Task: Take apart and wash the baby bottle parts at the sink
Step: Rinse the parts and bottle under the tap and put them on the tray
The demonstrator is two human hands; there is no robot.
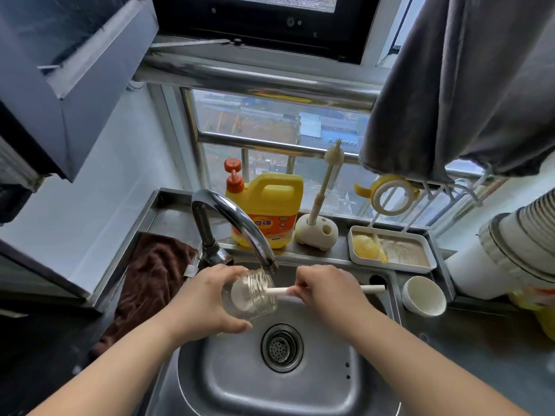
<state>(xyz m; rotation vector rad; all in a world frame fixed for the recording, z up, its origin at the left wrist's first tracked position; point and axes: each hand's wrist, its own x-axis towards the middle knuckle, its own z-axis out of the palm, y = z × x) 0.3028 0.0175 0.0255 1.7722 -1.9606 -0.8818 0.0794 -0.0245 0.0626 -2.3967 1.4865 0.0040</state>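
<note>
Clearly, in the head view, the scrubbing step is in hand: the left hand (207, 298) has its grip curled round the clear ribbed glass baby bottle body (253, 295), held on its side over the stainless steel sink (228, 379) just under the spout of the curved chrome tap (237, 223), while the right hand (327, 291) pinches the white stick handle of a bottle brush (371, 289), whose pale head sits inside the bottle through its mouth. I cannot tell whether water is running. The bottle already looks taken apart, judging from the yellow handled collar ring (387, 193) hanging on a rack by the window and the yellow and clear pieces lying in the white rectangular drying tray (432, 256) on the desk behind the sink. Next, I judge, the brush should be turned and drawn out, the body rinsed and set to drain; the wet glass calls for a firm left-hand hold. A second, bristled cream brush stands upright in its rounded cream holder (316, 232), with a white ceramic bowl (423, 297) at the sink's right and a brown towel (153, 274) at its left. As for writing, the yellow dish-soap jug with orange pump (267, 205) bears an orange label with large Chinese characters, partly hidden by the tap and too blurred to read with any certainty.
</note>
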